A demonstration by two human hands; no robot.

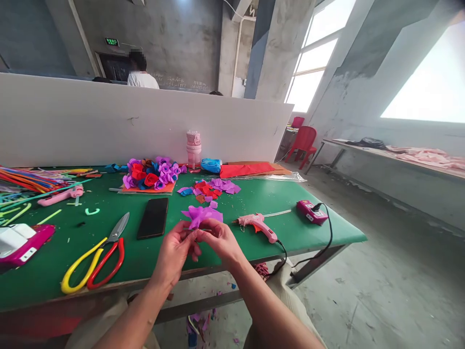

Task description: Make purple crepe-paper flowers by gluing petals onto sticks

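Both hands meet just above the front edge of the green table. A purple paper flower (199,214) shows beyond the fingertips, its petals spread outward. My left hand (178,247) is closed around its base in a pinch. My right hand (217,238) pinches the same base from the other side; the fingers hide the exact grip point. Close behind lie loose purple, red and blue paper petals (212,189). To the right of the hands rests a pink glue gun (256,223) with a glue stick in its back. A black phone (153,218) lies to the left.
Yellow-and-red-handled scissors (98,261) lie at front left, near a magenta power strip (27,247). Finished paper flowers (150,174), a pink bottle (193,151) and red paper (250,169) stand or lie along the white partition (145,126). Another power block (311,212) sits right.
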